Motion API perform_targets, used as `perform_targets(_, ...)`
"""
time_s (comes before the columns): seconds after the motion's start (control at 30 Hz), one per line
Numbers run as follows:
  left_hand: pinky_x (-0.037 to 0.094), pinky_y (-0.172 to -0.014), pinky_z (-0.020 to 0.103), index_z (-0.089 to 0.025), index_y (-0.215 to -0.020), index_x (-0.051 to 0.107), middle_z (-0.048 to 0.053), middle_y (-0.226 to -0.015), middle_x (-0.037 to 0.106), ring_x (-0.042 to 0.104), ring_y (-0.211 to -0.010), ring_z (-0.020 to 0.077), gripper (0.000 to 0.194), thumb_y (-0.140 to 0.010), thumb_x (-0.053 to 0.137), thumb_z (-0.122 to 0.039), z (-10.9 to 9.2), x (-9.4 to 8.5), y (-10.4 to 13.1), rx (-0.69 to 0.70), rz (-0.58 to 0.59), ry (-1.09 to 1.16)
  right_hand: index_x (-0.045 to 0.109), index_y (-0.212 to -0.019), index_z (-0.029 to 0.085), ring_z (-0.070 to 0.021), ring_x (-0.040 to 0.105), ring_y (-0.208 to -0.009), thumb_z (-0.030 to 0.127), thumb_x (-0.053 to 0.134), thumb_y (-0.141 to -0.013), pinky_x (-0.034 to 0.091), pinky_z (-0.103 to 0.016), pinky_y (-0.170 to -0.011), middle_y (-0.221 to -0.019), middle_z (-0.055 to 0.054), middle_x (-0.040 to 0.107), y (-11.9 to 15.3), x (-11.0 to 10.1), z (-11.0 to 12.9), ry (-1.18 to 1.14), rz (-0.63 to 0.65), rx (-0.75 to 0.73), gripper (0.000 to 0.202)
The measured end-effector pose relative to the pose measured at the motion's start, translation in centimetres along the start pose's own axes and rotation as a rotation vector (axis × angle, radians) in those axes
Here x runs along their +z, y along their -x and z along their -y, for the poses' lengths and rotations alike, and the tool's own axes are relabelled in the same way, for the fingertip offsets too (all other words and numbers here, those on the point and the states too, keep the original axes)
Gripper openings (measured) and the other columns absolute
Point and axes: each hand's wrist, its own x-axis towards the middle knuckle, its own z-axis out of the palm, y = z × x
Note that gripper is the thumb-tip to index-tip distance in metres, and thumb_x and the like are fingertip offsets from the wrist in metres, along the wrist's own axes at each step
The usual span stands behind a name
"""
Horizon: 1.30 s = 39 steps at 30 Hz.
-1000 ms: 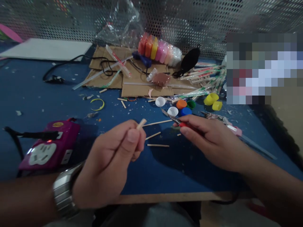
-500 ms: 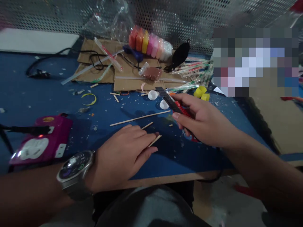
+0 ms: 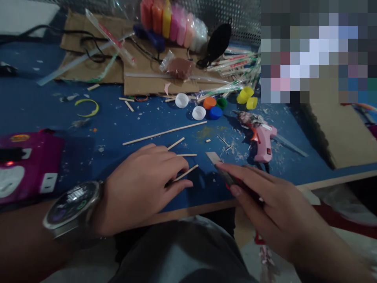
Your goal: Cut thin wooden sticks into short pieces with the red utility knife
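Resting on the blue table near its front edge, my left hand [image 3: 144,182] pinches a thin wooden stick [image 3: 188,171] between thumb and forefinger. Two short stick pieces [image 3: 176,144] poke out beyond its knuckles, and a longer stick [image 3: 165,133] lies behind them. To the right, my right hand [image 3: 265,196] is closed around a utility knife [image 3: 224,173], whose blade points up and left, a short way from the held stick. A tiny stick piece [image 3: 208,140] lies behind the blade.
A pink glue gun [image 3: 264,143] lies behind my right hand. Bottle caps [image 3: 209,103], cardboard [image 3: 159,84] and bagged coloured clay [image 3: 171,21] are at the back. A purple power box [image 3: 32,165] sits at the left, a cardboard sheet [image 3: 347,137] at the right.
My right hand has come down toward the front edge with the knife, uncovering the glue gun and several caps. Another short stick now shows beside my left hand. The view has shifted.
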Motion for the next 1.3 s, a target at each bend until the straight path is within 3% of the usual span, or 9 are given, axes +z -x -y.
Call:
perform_targets(0.17,0.045,-0.082,0.042,-0.023,-0.108,0.077,0.002,-0.092,0.078,0.069,-0.086,0.0261,0.018,-0.112,0.068,-0.038,0.0,0.0,0.4,0.007,-0.036,-0.002,0.039,-0.177,0.033,-0.0208,0.084,-0.081,0.022,0.058,-0.114,0.067,-0.029,-0.068,-0.109,-0.004,0.085,1.6,1.6,1.1,-0.209,-0.008,0.150,0.066)
perform_targets(0.27,0.046,-0.083,0.043,-0.022,-0.110,0.079,0.003,-0.096,0.080,0.071,-0.089,0.0261,0.019,-0.114,0.061,-0.030,-0.2,0.0,0.5,0.009,-0.050,-0.009,0.036,-0.174,0.031,-0.0182,0.080,-0.070,0.020,0.057,-0.114,0.065,-0.030,-0.064,-0.111,-0.005,0.083,1.8,2.2,1.4,-0.247,-0.040,0.154,0.065)
perform_targets(0.4,0.049,-0.087,0.042,-0.023,-0.118,0.080,0.003,-0.102,0.083,0.074,-0.097,0.0253,0.019,-0.115,0.062,-0.026,-0.4,0.1,0.7,0.023,-0.075,0.011,0.046,-0.168,0.030,-0.0241,0.084,-0.083,0.022,0.058,-0.113,0.069,-0.036,-0.071,-0.124,-0.011,0.084,1.4,2.6,1.6,-0.142,-0.096,0.123,0.056)
perform_targets(0.5,0.051,-0.085,0.041,-0.024,-0.107,0.082,0.004,-0.103,0.084,0.075,-0.095,0.0244,0.026,-0.117,0.058,-0.025,-0.5,0.0,0.8,0.026,-0.074,0.009,0.055,-0.165,0.029,-0.0275,0.086,-0.094,0.022,0.060,-0.112,0.071,-0.038,-0.074,-0.132,-0.013,0.083,0.9,2.4,1.8,-0.015,-0.124,0.065,0.054)
perform_targets(0.63,0.049,-0.077,0.040,-0.025,-0.101,0.084,0.004,-0.098,0.083,0.072,-0.087,0.0239,0.035,-0.118,0.053,-0.028,-0.5,-0.2,0.7,0.030,-0.070,-0.039,0.060,-0.165,0.025,-0.0242,0.084,-0.087,0.019,0.057,-0.112,0.067,-0.034,-0.064,-0.126,-0.012,0.082,0.4,2.3,2.3,0.033,-0.075,0.013,0.053)
perform_targets(0.77,0.048,-0.071,0.039,-0.022,-0.101,0.084,0.005,-0.095,0.081,0.070,-0.082,0.0229,0.037,-0.118,0.052,-0.026,-0.4,-0.2,0.5,0.068,-0.085,-0.047,0.062,-0.163,0.020,-0.0253,0.085,-0.089,0.017,0.054,-0.112,0.068,-0.036,-0.067,-0.122,-0.013,0.081,0.1,2.5,2.7,0.022,-0.036,-0.007,0.052)
perform_targets(0.97,0.051,-0.074,0.038,-0.023,-0.105,0.082,0.005,-0.098,0.081,0.074,-0.083,0.0224,0.032,-0.113,0.051,-0.019,-0.8,-0.1,0.7,0.062,-0.060,0.031,0.063,-0.161,0.020,-0.0246,0.085,-0.086,0.017,0.054,-0.111,0.067,-0.038,-0.065,-0.120,-0.011,0.081,0.1,2.9,2.9,0.041,-0.054,-0.011,0.051)
perform_targets(1.13,0.050,-0.074,0.040,-0.024,-0.093,0.078,0.005,-0.091,0.079,0.071,-0.078,0.0234,0.036,-0.113,0.048,-0.027,-0.8,-0.4,0.7,0.072,-0.041,0.065,0.067,-0.158,0.017,-0.0233,0.083,-0.078,0.016,0.054,-0.109,0.064,-0.039,-0.061,-0.112,-0.009,0.080,-0.2,2.7,3.2,0.061,-0.063,-0.011,0.050)
perform_targets(1.3,0.051,-0.077,0.039,-0.026,-0.094,0.078,0.004,-0.087,0.076,0.072,-0.081,0.0240,0.035,-0.114,0.050,-0.035,-0.4,-0.2,0.5,0.051,-0.042,0.086,0.068,-0.157,0.016,-0.0235,0.084,-0.079,0.017,0.055,-0.110,0.062,-0.039,-0.059,-0.113,-0.010,0.081,-0.2,2.7,3.5,0.093,-0.072,-0.009,0.049)
